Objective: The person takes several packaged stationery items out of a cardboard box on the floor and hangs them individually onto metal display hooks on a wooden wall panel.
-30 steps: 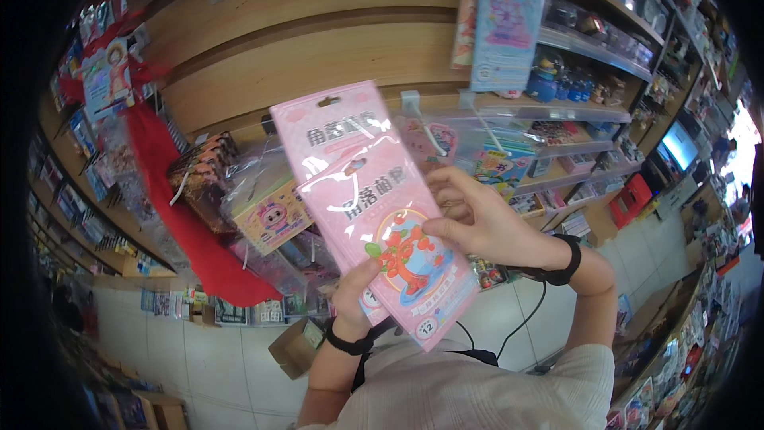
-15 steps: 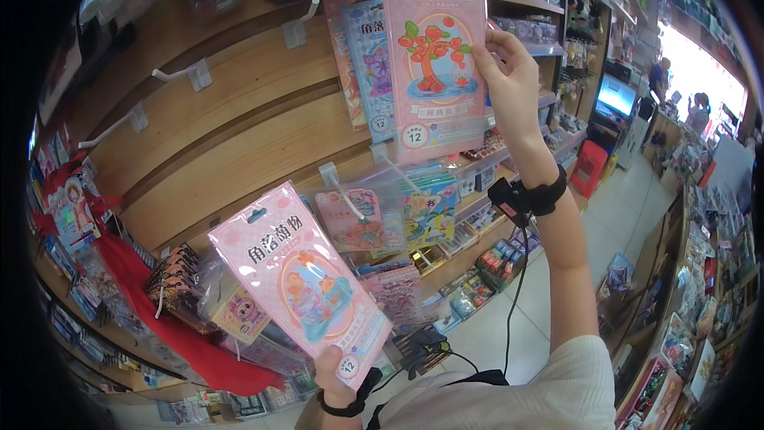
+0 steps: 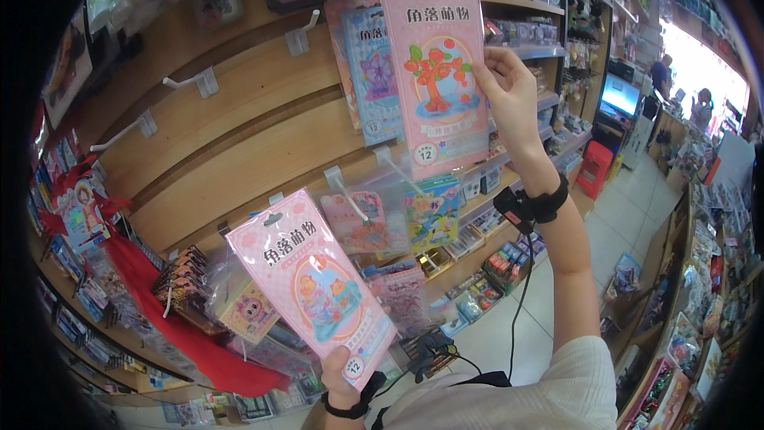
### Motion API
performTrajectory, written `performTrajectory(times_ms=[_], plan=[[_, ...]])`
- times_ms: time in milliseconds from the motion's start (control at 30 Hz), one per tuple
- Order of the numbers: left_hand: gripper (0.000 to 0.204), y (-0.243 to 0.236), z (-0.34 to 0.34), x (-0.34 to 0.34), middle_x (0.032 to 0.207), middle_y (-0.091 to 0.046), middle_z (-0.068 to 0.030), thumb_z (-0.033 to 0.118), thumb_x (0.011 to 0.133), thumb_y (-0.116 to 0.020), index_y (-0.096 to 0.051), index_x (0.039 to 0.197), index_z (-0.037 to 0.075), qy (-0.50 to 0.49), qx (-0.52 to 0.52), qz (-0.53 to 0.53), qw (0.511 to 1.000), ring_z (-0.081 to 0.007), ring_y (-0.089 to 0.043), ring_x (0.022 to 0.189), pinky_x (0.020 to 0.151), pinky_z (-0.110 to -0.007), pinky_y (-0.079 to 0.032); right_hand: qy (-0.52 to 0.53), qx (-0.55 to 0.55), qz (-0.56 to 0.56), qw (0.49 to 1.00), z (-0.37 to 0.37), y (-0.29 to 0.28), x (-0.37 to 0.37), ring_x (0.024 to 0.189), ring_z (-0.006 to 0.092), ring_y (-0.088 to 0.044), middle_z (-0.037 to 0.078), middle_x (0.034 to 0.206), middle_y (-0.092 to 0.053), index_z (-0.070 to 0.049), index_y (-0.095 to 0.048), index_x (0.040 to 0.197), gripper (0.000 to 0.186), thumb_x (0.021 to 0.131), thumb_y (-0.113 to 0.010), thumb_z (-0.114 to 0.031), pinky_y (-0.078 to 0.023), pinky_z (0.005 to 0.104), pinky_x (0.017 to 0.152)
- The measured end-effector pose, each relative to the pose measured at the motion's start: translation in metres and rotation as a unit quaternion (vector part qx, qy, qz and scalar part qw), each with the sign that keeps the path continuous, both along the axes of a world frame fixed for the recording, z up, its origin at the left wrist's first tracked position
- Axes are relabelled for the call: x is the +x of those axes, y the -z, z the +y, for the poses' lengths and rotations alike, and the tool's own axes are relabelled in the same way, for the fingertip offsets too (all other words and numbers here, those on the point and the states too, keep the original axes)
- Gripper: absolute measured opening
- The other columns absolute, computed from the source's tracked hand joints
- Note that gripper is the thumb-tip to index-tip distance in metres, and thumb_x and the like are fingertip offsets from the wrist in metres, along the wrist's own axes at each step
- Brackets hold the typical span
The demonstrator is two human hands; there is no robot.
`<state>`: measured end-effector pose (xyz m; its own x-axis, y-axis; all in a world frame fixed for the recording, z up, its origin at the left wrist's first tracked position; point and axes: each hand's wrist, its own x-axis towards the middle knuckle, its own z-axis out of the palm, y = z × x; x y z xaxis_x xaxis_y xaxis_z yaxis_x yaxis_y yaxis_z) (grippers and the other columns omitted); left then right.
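My right hand pinches the right edge of a flat pink packet printed with a red-fruited tree. It is raised upright in front of a blue packet that hangs against the slatted wall, with another pink-orange packet partly hidden behind. Low in the middle, my left hand grips the bottom of a second pink packet, its thumb on the front and its other fingers hidden behind. This packet leans to the left and shows small figures in a blue dish.
Bare white hooks stick out of the wooden slatted wall at the left. Below hang bagged goods and a red cloth. Stocked shelves, a red stool and a lit screen line the aisle. Two people are far off.
The packet in my right hand has come down slightly in the view. The left packet has shifted a little to the right. Both hands keep their hold.
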<state>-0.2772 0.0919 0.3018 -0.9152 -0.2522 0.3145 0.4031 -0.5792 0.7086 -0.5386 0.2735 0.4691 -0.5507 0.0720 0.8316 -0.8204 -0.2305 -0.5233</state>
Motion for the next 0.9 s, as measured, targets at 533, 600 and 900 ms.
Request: performTrajectory(times_ms=[533,600,900], plan=[[0.071,0.005,0.004,0.003,0.123,-0.042,-0.0212,0.025,0.071,-0.055,-0.026,0.128,-0.005,0.023,0.031,0.003,0.999,-0.0345,-0.046,0.110,0.093,-0.044,-0.038,0.245,0.065,0.176,0.951,-0.031,0.022,-0.012,0.120,0.0319,-0.030,0.022,0.127,-0.032,0.000,-0.039,0.121,0.062,0.069,-0.067,-0.018,-0.027,0.0402,0.096],[0.070,0.022,-0.003,0.011,0.123,-0.042,-0.0218,0.024,0.071,-0.055,-0.026,0.128,-0.005,-0.036,0.026,-0.055,0.997,-0.0349,-0.047,0.109,0.094,-0.044,-0.038,0.366,0.190,0.287,0.864,-0.050,0.028,0.002,0.125,0.0408,-0.021,0.022,0.135,-0.026,-0.009,-0.036,0.129,0.066,0.071,-0.065,-0.025,-0.019,0.0498,0.100],[0.072,0.031,0.002,0.010,0.124,-0.042,-0.0220,0.025,0.070,-0.056,-0.026,0.128,-0.005,-0.046,0.007,-0.087,0.995,-0.0359,-0.046,0.110,0.093,-0.047,-0.038,0.365,0.364,0.254,0.818,-0.081,0.031,-0.035,0.128,0.0450,-0.011,0.014,0.140,-0.022,-0.018,-0.032,0.133,0.070,0.074,-0.058,-0.044,-0.007,0.0609,0.098]])
